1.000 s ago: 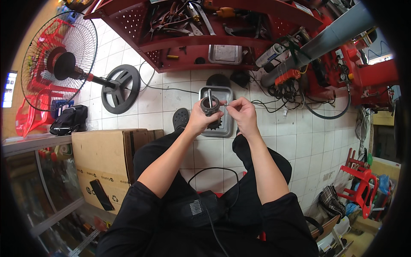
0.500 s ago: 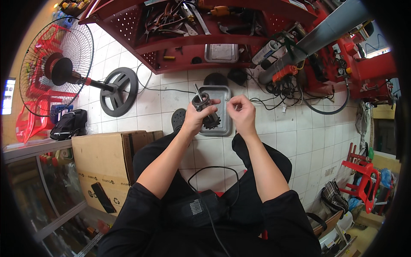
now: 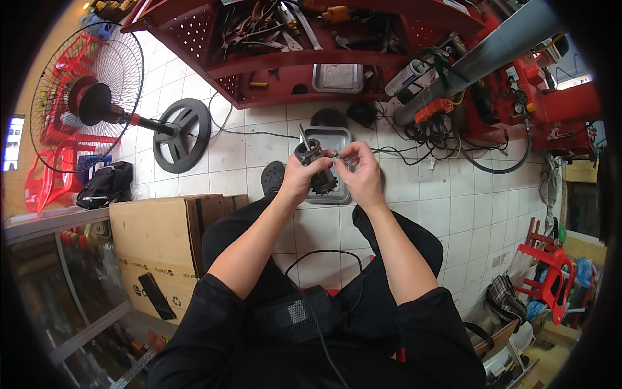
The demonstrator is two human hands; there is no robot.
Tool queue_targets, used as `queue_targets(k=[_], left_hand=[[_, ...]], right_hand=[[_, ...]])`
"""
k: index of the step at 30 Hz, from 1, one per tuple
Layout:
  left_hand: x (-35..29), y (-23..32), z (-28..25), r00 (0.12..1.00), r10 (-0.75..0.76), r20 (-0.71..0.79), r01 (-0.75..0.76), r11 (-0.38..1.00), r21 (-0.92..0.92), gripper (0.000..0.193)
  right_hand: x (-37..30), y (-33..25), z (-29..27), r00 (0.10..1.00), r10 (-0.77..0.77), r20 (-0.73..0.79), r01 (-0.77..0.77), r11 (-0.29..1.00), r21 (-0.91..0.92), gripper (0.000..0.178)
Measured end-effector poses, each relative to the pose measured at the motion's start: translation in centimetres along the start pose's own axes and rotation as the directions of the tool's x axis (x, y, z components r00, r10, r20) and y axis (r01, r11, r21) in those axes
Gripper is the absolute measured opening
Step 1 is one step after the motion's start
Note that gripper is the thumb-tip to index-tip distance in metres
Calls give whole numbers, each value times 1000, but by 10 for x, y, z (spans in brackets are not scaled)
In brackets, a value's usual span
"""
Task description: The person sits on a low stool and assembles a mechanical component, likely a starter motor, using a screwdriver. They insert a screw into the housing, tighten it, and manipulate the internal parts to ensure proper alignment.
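- Bottom centre of frame: a black box-shaped device (image 3: 299,318) sits on your lap, w/ a black cable (image 3: 337,259) looping up from it betw. your knees.
- Lower left: a cardboard box (image 3: 159,243) on the floor just beside your left leg; a dark flat handset-like object (image 3: 155,295) leans on its front.
- Centre: your left hand (image 3: 299,178) is clenched around a dark cylindrical motor part (image 3: 315,165). A metal shaft sticks up-left out of its top; a toothed black wheel shows at its lower end.
- Your right hand (image 3: 359,172) pinches at the top rim of that part w/ thumb & forefinger; what's betw. the fingertips is too small to tell.
- The part is held above a grey metal tray (image 3: 340,136) on the white tiled floor, just beyond your hands.
- Left of the tray, mid-left of frame: a round black fan base (image 3: 181,133), its pole running to a fan head w/ wire guard (image 3: 87,104) at upper left.
- Black bag (image 3: 103,185) on the floor, left edge, below the fan.
- Top centre: red perforated tool shelf (image 3: 259,71) full of hand tools, w/ a second metal tray (image 3: 338,78) on its lower level.
- Upper right: tangle of black cables and red equipment.
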State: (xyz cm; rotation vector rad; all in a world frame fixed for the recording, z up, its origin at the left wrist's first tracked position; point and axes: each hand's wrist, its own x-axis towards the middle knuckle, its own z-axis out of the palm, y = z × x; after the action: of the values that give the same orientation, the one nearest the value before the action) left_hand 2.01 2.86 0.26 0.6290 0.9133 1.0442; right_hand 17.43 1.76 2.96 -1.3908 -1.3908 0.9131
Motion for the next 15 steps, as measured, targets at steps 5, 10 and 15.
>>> queue_targets(k=[5, 10, 15], left_hand=[[4, -2, -3, 1000, 17, -22, -15, 997, 80, 28], [2, 3, 4, 993, 116, -16, -113, 982, 153, 22], [0, 5, 4, 986, 129, -102, -116, 986, 123, 24]], right_hand=[[-3, 0, 2, 994, -85, 71, 89, 994, -66, 21], [-2, 2, 1, 976, -204, 78, 216, 956, -197, 27], [-4, -12, 3, 996, -2, 89, 10, 996, -87, 35]])
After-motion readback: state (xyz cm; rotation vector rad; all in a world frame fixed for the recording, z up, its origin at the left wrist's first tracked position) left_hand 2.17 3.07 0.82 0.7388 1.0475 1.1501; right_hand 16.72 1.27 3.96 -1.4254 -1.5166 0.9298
